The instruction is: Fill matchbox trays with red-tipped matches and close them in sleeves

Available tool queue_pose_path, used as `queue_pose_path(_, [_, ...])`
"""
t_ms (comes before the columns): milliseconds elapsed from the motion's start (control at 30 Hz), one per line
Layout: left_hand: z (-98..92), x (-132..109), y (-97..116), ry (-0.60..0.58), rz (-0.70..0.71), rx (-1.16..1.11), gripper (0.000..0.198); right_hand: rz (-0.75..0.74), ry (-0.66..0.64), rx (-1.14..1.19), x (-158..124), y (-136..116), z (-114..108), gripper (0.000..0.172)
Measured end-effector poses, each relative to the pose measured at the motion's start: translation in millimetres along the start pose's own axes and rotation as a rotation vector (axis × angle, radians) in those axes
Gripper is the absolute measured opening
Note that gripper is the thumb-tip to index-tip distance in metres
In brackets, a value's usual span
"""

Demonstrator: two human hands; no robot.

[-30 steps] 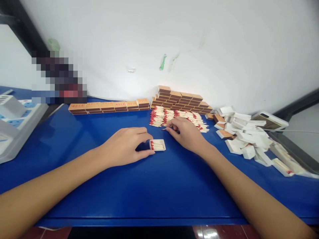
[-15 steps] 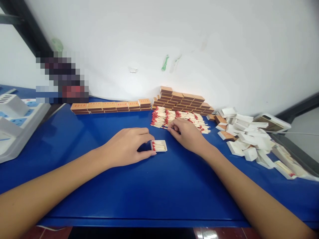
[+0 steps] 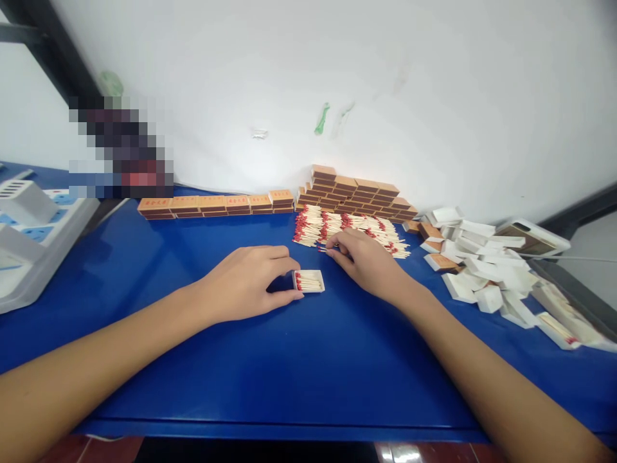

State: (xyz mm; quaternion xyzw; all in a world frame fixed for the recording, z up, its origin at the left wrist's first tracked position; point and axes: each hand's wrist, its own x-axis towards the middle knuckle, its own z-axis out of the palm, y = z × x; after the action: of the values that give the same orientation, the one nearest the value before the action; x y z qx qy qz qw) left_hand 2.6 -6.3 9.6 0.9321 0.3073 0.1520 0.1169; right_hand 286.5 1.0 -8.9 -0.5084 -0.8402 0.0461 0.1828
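Observation:
My left hand grips the left end of a small white matchbox tray between thumb and fingers. Inside the tray lies a layer of matches, their red heads toward that hand. Up and to the right, my right hand pinches a match with thumb and forefinger; its red head pokes out to the left. The pinch is at the front edge of a heap of loose matches, and part of the heap is hidden behind the hand.
Closed matchboxes form a low row and a stepped stack along the white wall. Empty white trays and some sleeves are heaped at the right, near a phone. A power strip occupies the left of the blue table.
My right hand has drawn back slightly from the heap, and a red match head now shows at its fingertips. My left hand keeps its hold on the tray. The view has shifted a little.

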Motion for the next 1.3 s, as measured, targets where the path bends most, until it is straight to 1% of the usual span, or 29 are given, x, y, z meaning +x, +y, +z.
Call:
queue_pose_path(100, [0.2, 0.0, -0.6, -0.001, 0.002, 0.002, 0.029, 0.020, 0.002, -0.011, 1.8, 5.9, 3.9, 0.013])
queue_pose_path(200, [0.3, -0.2, -0.9, 0.002, 0.005, 0.003, 0.030, 0.026, 0.002, -0.004, 0.4, 3.6, 1.5, 0.011])
queue_pose_path(267, [0.2, -0.1, -0.6, 0.005, 0.004, 0.006, 0.030, 0.021, 0.001, 0.039, -2.0, -5.6, -4.3, 0.011])
queue_pose_path(367, [0.1, 0.3, -0.2, 0.014, 0.009, 0.016, 0.028, 0.018, -0.019, 0.134, -6.6, -28.7, -14.7, 0.013])
queue_pose_path(467, [0.7, 0.6, -0.7, 0.024, 0.016, 0.015, 0.027, -0.056, -0.062, 0.149, -11.7, -51.1, -18.9, 0.012])
queue_pose_path(533, [1.6, 0.6, -1.5, 0.029, 0.015, 0.011, 0.027, -0.095, -0.090, 0.133, -14.3, -58.9, -17.4, 0.010])
queue_pose_path(667, [3.1, 0.6, -2.6, 0.024, 0.013, 0.010, 0.029, -0.115, -0.086, 0.127, -15.8, -56.3, -11.2, 0.006])
queue_pose_path(800, [2.6, 0.0, -2.8, 0.009, 0.009, 0.007, 0.028, -0.134, -0.073, 0.160, -14.8, -50.6, -5.9, 0.007])
queue_pose_path(967, [1.9, 0.0, -3.0, -0.001, 0.021, 0.006, 0.027, -0.157, -0.057, 0.172, -13.4, -52.9, -4.5, 0.008])
queue_pose_path(1033, [1.7, 0.2, -2.8, 0.010, 0.025, 0.014, 0.027, -0.163, -0.033, 0.155, -12.9, -46.9, -10.6, 0.009])
queue_pose_path(1100, [1.2, 0.4, -2.2, 0.013, 0.022, 0.014, 0.027, -0.135, 0.016, 0.121, -13.3, -32.5, -20.9, 0.012])
queue_pose_path(1167, [0.5, 0.3, -1.5, 0.004, 0.014, 0.003, 0.027, -0.042, 0.081, 0.071, -14.7, -11.3, -32.6, 0.014])
queue_pose_path(1200, [0.2, 0.1, -1.2, 0.001, 0.011, -0.003, 0.028, 0.007, 0.072, 0.034, -15.7, 0.1, -37.8, 0.015])
queue_pose_path(1300, [-0.3, -0.5, -1.1, -0.010, 0.012, -0.013, 0.028, 0.080, -0.052, 0.000, -18.7, 27.9, -47.4, 0.018])
